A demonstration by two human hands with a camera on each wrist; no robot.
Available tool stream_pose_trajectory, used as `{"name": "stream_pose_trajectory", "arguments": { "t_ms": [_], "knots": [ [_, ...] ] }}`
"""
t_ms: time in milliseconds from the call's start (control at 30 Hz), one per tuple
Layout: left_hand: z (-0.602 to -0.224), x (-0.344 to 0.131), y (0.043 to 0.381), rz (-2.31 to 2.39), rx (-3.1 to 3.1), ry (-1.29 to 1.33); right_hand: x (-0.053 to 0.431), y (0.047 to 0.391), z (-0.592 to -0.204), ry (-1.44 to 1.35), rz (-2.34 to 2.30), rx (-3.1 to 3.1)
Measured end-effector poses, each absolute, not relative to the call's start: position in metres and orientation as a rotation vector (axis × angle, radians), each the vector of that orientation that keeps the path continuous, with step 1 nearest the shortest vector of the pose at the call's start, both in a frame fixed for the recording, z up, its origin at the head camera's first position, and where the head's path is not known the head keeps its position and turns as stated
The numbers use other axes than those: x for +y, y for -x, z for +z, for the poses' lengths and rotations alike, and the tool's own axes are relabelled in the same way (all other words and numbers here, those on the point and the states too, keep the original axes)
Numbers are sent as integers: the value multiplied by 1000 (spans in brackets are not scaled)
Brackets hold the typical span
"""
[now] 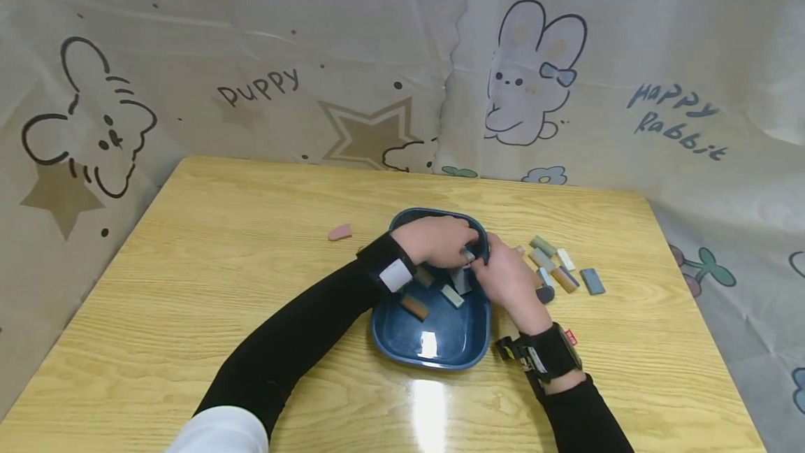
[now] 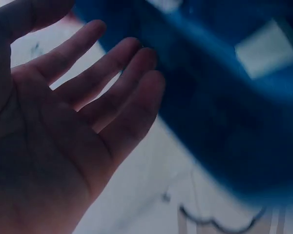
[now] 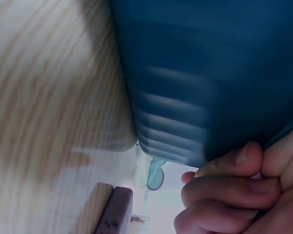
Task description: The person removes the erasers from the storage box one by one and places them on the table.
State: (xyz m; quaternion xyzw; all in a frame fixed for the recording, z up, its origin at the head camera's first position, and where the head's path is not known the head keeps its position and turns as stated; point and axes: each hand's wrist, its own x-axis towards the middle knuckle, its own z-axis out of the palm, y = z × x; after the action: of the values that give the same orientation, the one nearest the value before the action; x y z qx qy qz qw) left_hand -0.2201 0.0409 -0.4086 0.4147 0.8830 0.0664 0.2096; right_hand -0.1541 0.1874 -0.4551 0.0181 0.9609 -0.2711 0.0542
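A deep blue tray (image 1: 430, 358) with rounded corners lies on the table. My left hand (image 1: 437, 240) reaches over its far part, palm down. In the left wrist view its fingers (image 2: 132, 105) are loosely extended and the thumb stands apart, with nothing seen between them. A small grey piece (image 1: 467, 255) shows by the fingertips. My right hand (image 1: 506, 275) holds the tray's right rim, thumb over the edge and curled fingers (image 3: 224, 192) against the outer wall. Inside the tray lie a brown block (image 1: 414, 307), a pale green block (image 1: 452, 296) and a grey piece (image 1: 461, 279).
Right of the tray are several loose blocks, among them a green one (image 1: 544, 246), a white one (image 1: 566, 259), a brown one (image 1: 564, 279) and a blue one (image 1: 592, 282). A pink piece (image 1: 340, 232) lies to the left. Printed cloth (image 1: 283, 124) hangs behind the table.
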Motion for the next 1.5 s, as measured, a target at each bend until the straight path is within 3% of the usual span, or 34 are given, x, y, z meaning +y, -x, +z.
{"name": "stream_pose_trajectory", "arguments": {
  "t_ms": [267,833,1200,1500],
  "knots": [
    [-434,50,217,-13,2580,-1226,182,155,-455,-56,-755,2932],
    [-430,45,213,81,2528,-1184,187,154,-454,-85,-774,2906],
    [-376,1,230,210,2746,-1154,188,154,-453,-113,-740,2905],
    [-404,-53,264,409,2834,-866,186,153,-455,-124,-765,2908]
  ]
}}
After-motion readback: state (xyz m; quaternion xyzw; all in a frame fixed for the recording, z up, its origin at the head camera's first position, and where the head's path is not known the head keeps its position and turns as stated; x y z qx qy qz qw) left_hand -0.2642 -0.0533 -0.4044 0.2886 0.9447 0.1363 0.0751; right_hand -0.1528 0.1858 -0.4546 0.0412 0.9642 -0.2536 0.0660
